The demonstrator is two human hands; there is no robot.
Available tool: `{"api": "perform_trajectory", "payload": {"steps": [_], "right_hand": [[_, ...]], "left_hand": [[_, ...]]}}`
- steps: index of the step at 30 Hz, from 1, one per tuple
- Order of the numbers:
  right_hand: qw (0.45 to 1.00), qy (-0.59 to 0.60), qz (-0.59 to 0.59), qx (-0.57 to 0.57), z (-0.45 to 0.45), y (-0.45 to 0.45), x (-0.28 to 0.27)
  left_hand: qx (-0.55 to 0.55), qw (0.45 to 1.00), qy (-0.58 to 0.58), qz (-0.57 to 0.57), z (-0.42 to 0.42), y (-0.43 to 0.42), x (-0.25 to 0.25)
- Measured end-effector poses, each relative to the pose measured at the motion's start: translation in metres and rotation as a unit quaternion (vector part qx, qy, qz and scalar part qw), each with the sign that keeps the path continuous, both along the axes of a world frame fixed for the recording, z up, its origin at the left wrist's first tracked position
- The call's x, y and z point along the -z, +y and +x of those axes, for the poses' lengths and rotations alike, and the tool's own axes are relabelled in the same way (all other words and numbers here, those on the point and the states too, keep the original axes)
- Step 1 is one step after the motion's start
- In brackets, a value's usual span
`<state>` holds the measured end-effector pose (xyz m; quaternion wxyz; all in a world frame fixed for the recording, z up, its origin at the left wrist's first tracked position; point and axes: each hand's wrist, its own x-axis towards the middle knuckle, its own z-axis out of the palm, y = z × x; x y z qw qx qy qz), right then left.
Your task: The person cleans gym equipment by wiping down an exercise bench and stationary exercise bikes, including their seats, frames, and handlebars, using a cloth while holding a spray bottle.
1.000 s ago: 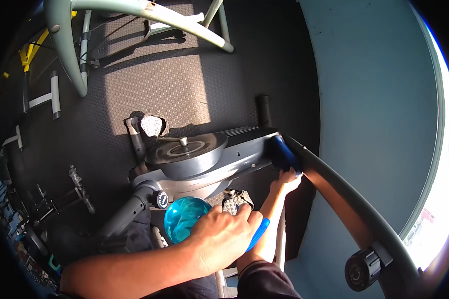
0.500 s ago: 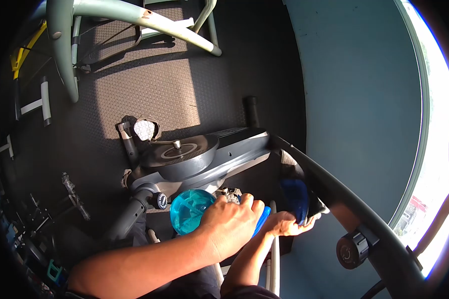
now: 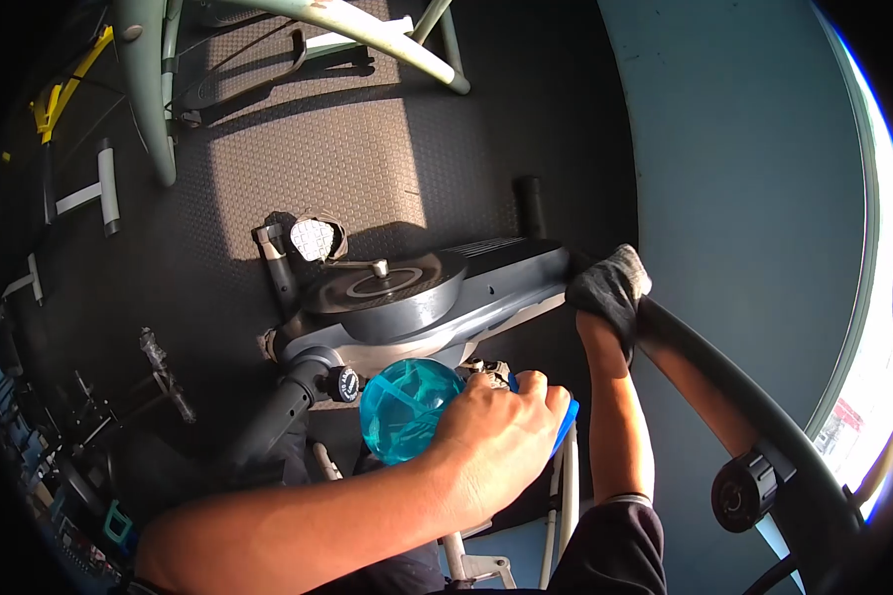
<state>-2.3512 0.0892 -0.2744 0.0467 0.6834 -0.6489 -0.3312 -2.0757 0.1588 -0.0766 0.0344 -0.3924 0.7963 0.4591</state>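
The head view shows the left hand (image 3: 501,431) at the near middle of the scene, its fingers curled closed around the top end of a rounded, translucent blue plastic bottle (image 3: 407,412). The wide body of the bottle sticks out to the left of the hand, and a bright blue plastic part (image 3: 568,424) shows at the right edge of the same hand.

The right hand (image 3: 596,329) reaches farther out and to the right, mostly covered by a crumpled dark cloth (image 3: 610,285) with a pale grey edge. The cloth hides its fingers, so how far they are open or how they grip cannot be told. The cloth lies at the right end of the long black-and-grey body (image 3: 516,273) of an exercise bike, just beside a thick dark grey metal tube (image 3: 724,382) that slants down to the near right. A round black ridged knob (image 3: 744,493) sits on that tube.

Left of the cloth, the bike carries a round dark disc cover (image 3: 382,285), with a white textured pedal (image 3: 313,240) on its far side. A small black knob with white lettering (image 3: 344,384) stands just left of the bottle. A smooth blue-grey wall (image 3: 734,198) rises on the right.
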Motion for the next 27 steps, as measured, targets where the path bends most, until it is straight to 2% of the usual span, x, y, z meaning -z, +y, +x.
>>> {"api": "perform_trajectory", "payload": {"steps": [3, 5, 8, 10, 11, 12, 14, 17, 19, 21, 22, 24, 27], "right_hand": [[0.974, -0.041, 0.163, 0.15, 0.001, -0.014, -0.016], [0.972, -0.023, 0.169, 0.164, -0.001, 0.009, -0.064], [0.997, 0.015, 0.025, 0.068, 0.011, 0.05, -0.148], [0.992, 0.019, -0.119, -0.022, 0.024, 0.061, -0.176], [0.987, 0.009, -0.153, -0.044, 0.03, 0.059, -0.178], [0.981, -0.002, -0.18, -0.067, 0.036, 0.054, -0.172], [0.983, -0.068, -0.151, -0.074, 0.032, 0.037, -0.139], [0.962, -0.257, -0.013, -0.094, -0.011, 0.009, -0.058], [0.993, -0.106, -0.004, -0.061, 0.012, -0.008, -0.037], [0.992, 0.005, 0.117, 0.039, 0.013, -0.028, 0.004], [0.997, -0.019, 0.076, 0.009, -0.009, -0.029, 0.059], [0.997, -0.032, 0.065, -0.012, -0.009, -0.025, 0.079], [0.994, -0.058, 0.044, -0.081, -0.006, -0.016, 0.095]], "left_hand": [[-0.019, 0.998, 0.061, -0.017, -0.005, -0.003, 0.004], [-0.037, 0.987, 0.134, -0.08, -0.008, -0.004, 0.006], [-0.041, 0.986, 0.155, -0.04, -0.012, -0.001, 0.009], [-0.032, 0.987, 0.149, -0.042, -0.011, -0.001, 0.01], [-0.034, 0.988, 0.141, -0.054, -0.01, 0.0, 0.012], [-0.036, 0.989, 0.13, -0.065, -0.008, 0.001, 0.014], [-0.022, 0.993, 0.105, -0.055, -0.007, 0.001, 0.015], [-0.016, 0.996, 0.084, -0.028, -0.006, -0.001, 0.013], [-0.023, 0.996, 0.081, -0.031, -0.006, -0.001, 0.012], [-0.028, 0.996, 0.081, -0.039, -0.006, -0.002, 0.011], [-0.019, 0.997, 0.072, -0.032, -0.006, -0.003, 0.01], [-0.01, 0.998, 0.059, -0.026, -0.006, -0.002, 0.011], [-0.039, 0.992, 0.1, -0.064, -0.009, 0.001, 0.016]]}}
